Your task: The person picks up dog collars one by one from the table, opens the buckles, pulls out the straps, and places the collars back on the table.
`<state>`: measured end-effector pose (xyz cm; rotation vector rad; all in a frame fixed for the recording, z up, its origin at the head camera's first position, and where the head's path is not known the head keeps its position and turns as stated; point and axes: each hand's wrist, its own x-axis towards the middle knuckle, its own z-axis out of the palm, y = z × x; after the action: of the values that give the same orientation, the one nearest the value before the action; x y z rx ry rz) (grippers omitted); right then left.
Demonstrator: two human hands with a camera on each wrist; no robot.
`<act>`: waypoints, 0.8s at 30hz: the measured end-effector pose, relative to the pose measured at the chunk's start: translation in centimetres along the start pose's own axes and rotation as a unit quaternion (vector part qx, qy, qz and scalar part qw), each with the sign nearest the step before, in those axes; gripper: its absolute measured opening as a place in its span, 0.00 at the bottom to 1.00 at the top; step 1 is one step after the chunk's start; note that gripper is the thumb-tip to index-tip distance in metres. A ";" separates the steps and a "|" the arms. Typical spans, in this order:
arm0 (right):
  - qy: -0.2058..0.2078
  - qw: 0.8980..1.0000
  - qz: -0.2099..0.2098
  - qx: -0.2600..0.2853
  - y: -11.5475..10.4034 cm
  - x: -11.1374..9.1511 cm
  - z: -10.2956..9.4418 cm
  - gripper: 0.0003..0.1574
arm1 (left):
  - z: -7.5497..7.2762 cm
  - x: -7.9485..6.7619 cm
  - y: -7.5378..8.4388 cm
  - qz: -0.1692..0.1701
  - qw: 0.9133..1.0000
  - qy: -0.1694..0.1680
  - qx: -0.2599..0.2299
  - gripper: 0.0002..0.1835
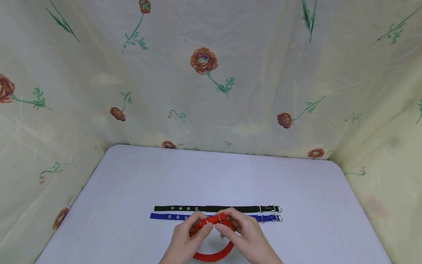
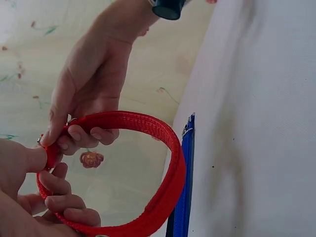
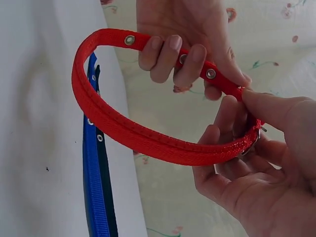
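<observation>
A red collar (image 1: 213, 257) is bent into a loop above the table, held by both hands. My left hand (image 1: 186, 236) grips the strap with metal eyelets, its thumb near the end, as the right wrist view shows. With thumb and fingers my right hand (image 1: 247, 234) pinches the buckle end; the metal buckle (image 3: 254, 141) sits by its fingers. The thumbs nearly meet where the two ends come together, and the fingers partly hide that join. In the left wrist view the red collar (image 2: 178, 173) stands clear of the table surface.
Behind the hands a black collar (image 1: 230, 209) and a blue collar (image 1: 161, 216) lie flat and parallel, buckles to the right, eyelets to the left. They rest on a white table (image 1: 132, 176). Flower-patterned curtain (image 1: 247, 73) surrounds its back and sides.
</observation>
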<state>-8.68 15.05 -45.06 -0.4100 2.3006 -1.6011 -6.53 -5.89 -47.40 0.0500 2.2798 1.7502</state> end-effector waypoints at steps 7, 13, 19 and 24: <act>0.022 0.999 0.019 0.013 -0.1 -0.1 0.0 0.23 | 0.1 0.2 0.1 -0.040 0.998 0.038 0.024 0.23; 0.031 0.999 0.030 0.010 -0.3 -0.2 -0.2 0.22 | 0.1 0.2 -0.3 -0.035 0.999 0.018 0.015 0.23; 0.015 1.000 0.021 -0.005 -0.4 -0.1 -0.2 0.22 | 0.1 0.1 -0.4 -0.018 1.000 -0.012 -0.010 0.19; -0.008 1.000 -0.003 -0.016 -0.2 -0.1 -0.2 0.20 | 0.0 0.1 -0.5 0.000 0.999 -0.021 -0.025 0.17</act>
<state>-8.65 15.17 -44.79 -0.4368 2.3179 -1.5603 -6.55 -5.98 -47.91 0.0766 2.2060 1.7884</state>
